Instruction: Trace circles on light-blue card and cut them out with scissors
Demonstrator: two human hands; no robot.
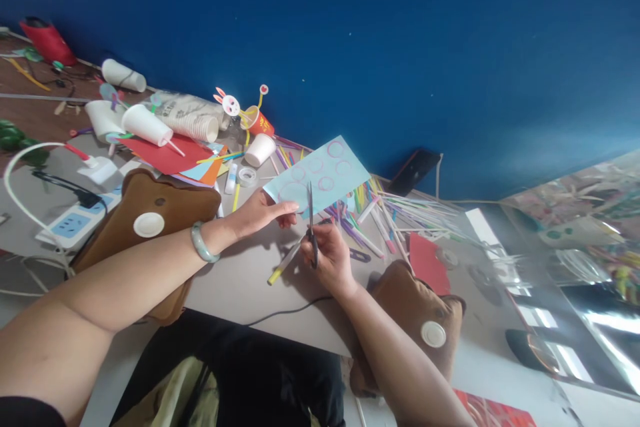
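Note:
My left hand (261, 215) pinches the near left corner of a light blue sheet of paper (345, 181), thumb on top. Several pink circles are drawn on the sheet, which is held up over the table. In my right hand (331, 255) is a pair of scissors (311, 213), fingers wrapped round the handles. The blades point away from me and lie at the sheet's near edge; whether they are cutting into it I cannot make out. Below the hands a marker with a yellow end (280, 269) lies on the table.
Brown cushions (165, 213) lie at both sides. A white power strip (67, 227) with cables is at the left. Paper cups (146, 125), tape (247, 177) and coloured sheets (165, 155) stand behind it. Straws and markers (380, 223) spread at the right, under a blue wall (350, 47).

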